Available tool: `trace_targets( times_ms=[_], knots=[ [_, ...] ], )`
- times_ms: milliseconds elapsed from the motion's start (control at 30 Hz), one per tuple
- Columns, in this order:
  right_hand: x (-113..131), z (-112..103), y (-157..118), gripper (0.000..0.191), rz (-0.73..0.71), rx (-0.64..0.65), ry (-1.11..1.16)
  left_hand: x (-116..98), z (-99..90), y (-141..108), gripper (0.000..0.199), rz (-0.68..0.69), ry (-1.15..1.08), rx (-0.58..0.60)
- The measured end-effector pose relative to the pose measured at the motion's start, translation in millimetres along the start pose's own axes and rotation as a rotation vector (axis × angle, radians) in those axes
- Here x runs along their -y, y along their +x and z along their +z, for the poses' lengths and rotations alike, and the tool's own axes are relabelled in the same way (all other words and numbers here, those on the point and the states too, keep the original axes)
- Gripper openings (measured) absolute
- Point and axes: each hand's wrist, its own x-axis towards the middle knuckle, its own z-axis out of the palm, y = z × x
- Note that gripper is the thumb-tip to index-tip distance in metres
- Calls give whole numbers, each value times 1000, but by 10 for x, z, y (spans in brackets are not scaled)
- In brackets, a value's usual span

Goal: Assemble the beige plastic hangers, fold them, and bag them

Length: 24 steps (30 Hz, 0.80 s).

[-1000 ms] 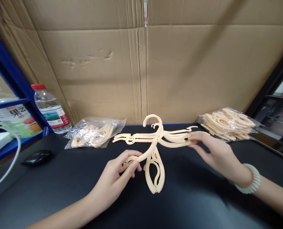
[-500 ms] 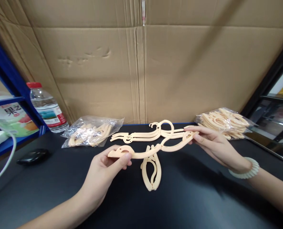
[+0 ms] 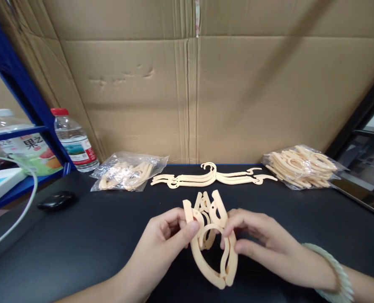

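A beige folding hanger [image 3: 202, 259], its two arms folded toward each other, is held between both my hands low in front of me. My left hand [image 3: 171, 235] pinches the left arm with thumb and fingers. On the other side, my right hand [image 3: 265, 235] grips the right arm near the hook. Another folded hanger [image 3: 198, 202] lies on the table just behind, partly hidden by the held one. Farther back, several unfolded hangers [image 3: 194, 182] lie stacked together, arms spread wide and hooks at the middle.
Clear plastic bags of folded hangers lie at the back left [image 3: 126, 172] and back right [image 3: 300, 164]. A black mouse [image 3: 57, 201], a red-capped bottle [image 3: 76, 143] and a white cable [image 3: 32, 198] are at left. A cardboard wall [image 3: 136, 105] closes off the back.
The hanger was stretched open sideways between my hands; now its arms are folded together. Both hands have come closer to each other and lower, nearer to me.
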Motion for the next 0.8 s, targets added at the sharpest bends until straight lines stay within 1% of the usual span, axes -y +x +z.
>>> trace_targets(
  times_ms=[67,133,300,433,600,800],
  knots=[
    [41,17,-13,22,-47,86,-82,9,-5,7,24,0,-10,-1],
    [58,16,-12,31,-65,128,-110,23,-9,8,24,2,-16,-1],
    [44,-1,0,42,-38,137,-112,37,-11,-6,23,24,-29,33],
    [39,-7,-21,42,-27,126,-143,23,-10,-10,21,55,-5,77],
    [55,-5,-37,40,-43,155,-137,51,-2,13,18,139,51,131],
    [95,2,-20,31,-30,168,-185,67,12,23,17,115,82,112]
  ],
)
